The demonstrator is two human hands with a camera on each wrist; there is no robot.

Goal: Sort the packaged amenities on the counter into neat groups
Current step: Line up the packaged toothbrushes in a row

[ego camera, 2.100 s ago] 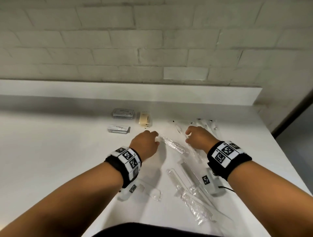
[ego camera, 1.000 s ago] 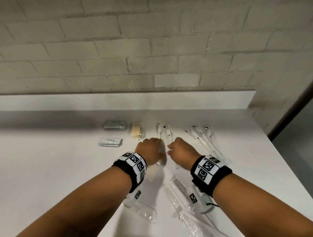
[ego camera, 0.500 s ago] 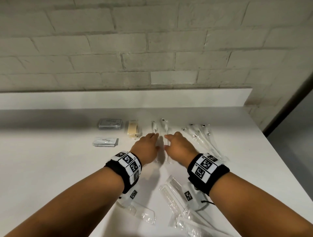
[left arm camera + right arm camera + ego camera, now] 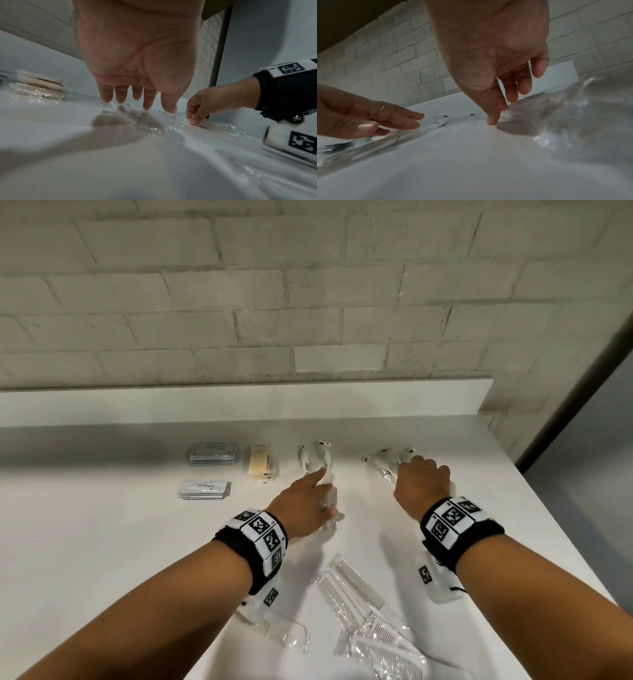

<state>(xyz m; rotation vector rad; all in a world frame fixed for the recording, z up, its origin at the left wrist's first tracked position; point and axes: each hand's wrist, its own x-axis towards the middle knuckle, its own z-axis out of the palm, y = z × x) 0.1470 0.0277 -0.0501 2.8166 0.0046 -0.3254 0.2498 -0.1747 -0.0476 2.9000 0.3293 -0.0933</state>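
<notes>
Left hand flat-fingered on the middle toothbrush packets, right hand fingers loosely bent touching the right packets; light, slippery, crinkly film, best pinched mid-length.

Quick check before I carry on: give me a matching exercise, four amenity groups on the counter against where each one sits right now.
Things:
1. grey sachet stack
2. toothpaste sachets
3. wrapped combs
4. cream soap packs

Places:
A. nearest the person, between the forearms
B. far row, leftmost
C. far row, just left of the left hand
D. in front of the grey stack, nearer the person

Pairs: 1-B, 2-D, 3-A, 4-C
</notes>
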